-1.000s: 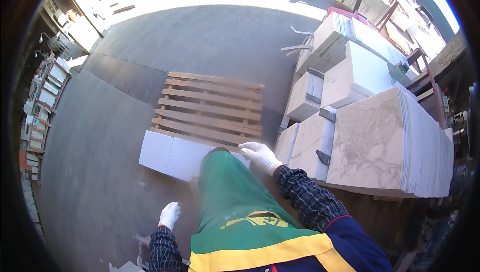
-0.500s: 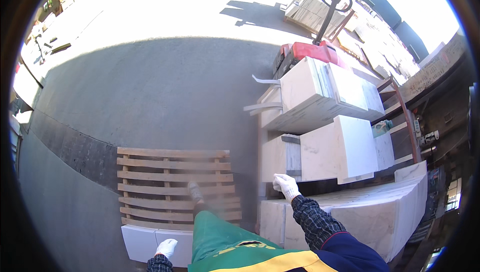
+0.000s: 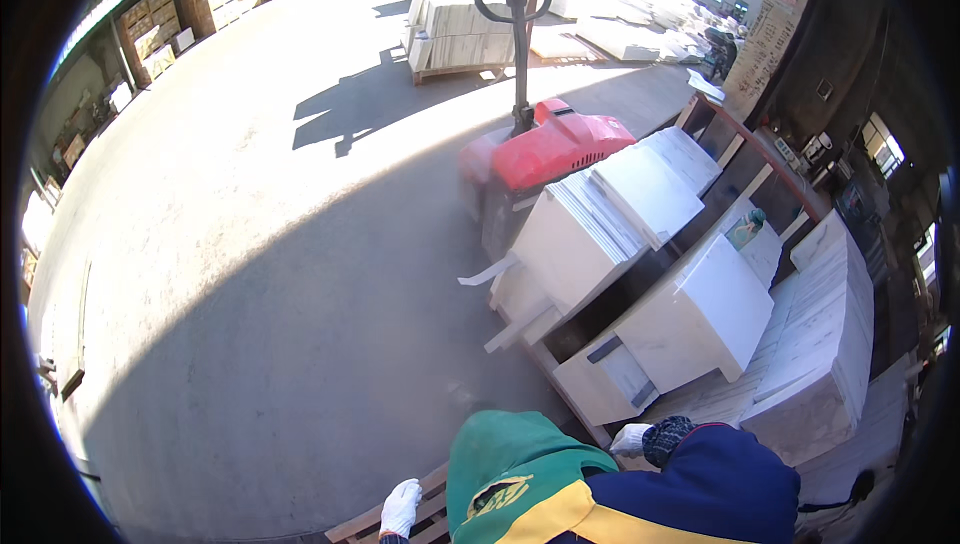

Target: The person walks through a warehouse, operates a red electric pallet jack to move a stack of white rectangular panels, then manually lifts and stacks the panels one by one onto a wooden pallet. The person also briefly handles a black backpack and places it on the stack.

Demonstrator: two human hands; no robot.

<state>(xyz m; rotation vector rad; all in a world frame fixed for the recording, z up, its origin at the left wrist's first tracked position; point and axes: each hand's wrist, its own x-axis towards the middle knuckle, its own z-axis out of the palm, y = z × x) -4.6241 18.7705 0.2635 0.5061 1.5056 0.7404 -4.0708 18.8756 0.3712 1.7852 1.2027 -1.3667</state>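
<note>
My left hand [image 3: 401,509], in a white glove, hangs above the wooden pallet [image 3: 432,496] on the floor; it holds nothing and its fingers look loosely extended. Beside the near corner of the stone slabs, my right hand [image 3: 630,438], also gloved in white, has its fingers curled in with nothing seen in them; whether it touches a slab I cannot tell. Those white marbled slabs [image 3: 690,319] stand in stacks to my right. Dark strips lie on the nearer stack [image 3: 604,384], and pale straps stick out from the farther stack [image 3: 575,244].
A red pallet jack [image 3: 570,149] with an upright handle stands beyond the stacks. A reddish metal frame [image 3: 770,159] runs along their right side. Farther off are a palletised slab pile [image 3: 460,39] and stacked crates [image 3: 150,34]. A green-labelled bottle [image 3: 745,231] lies among the slabs.
My view has swung up and to the right, so the pallet has slid to the lower edge. My right hand now appears lower, by the stack's near corner.
</note>
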